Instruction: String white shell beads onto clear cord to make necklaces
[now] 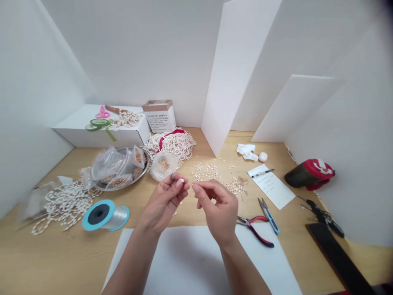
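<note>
My left hand (166, 200) pinches a small white bead (181, 180) between thumb and forefinger; a ring sits on one finger. Just to its right, my right hand (217, 205) is closed in a pinch, and what its fingertips hold is too small to make out. The fingertips of both hands are close together but apart, raised over the desk. Behind them lie loose white beads (206, 170) and a small pile of star-shaped pieces (235, 186). A plastic bag of gold beads (165, 165) rests beyond my left hand.
Pliers (258, 233) and thread snips (269, 215) lie right of a white sheet (184, 262). Leftward are a spool of clear line (115, 217), bead strands (69, 203) and a metal bowl (143, 172) of bags. A tumbler (307, 174), keys (322, 215) and note paper (272, 188) stand rightward.
</note>
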`<state>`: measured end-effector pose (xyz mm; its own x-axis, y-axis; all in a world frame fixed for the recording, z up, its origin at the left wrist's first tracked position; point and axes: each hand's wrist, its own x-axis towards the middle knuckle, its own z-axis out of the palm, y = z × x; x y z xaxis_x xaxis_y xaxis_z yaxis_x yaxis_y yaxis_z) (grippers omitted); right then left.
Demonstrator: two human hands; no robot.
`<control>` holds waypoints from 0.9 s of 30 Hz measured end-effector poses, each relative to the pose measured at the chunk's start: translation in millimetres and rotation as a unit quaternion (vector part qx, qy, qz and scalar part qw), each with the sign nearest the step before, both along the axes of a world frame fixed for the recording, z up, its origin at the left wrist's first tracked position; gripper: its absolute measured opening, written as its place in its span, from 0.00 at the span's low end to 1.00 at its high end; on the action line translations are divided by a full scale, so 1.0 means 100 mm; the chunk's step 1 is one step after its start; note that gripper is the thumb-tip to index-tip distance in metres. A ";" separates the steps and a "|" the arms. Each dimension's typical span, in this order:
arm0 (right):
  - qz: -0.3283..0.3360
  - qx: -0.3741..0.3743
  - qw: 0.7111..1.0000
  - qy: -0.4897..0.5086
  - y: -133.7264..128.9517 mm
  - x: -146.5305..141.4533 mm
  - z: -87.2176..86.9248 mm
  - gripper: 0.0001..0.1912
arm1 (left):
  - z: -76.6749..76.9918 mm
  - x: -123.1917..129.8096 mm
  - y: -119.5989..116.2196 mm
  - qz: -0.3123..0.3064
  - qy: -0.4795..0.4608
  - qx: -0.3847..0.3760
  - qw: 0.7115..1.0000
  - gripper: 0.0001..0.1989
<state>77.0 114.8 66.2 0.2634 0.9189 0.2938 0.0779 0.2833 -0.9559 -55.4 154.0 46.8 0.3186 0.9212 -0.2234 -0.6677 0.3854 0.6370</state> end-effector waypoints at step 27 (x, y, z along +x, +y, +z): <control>-0.009 -0.030 0.997 -0.073 -0.08 0.05 0.07 0.05 | -0.06 0.12 -0.03 0.036 0.031 -0.026 0.999 0.11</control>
<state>81.8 107.1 72.9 0.2379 0.9314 0.2754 0.2217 0.2240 -0.9490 -43.2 150.6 41.1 0.2358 0.9278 -0.2891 -0.6544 0.3715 0.6585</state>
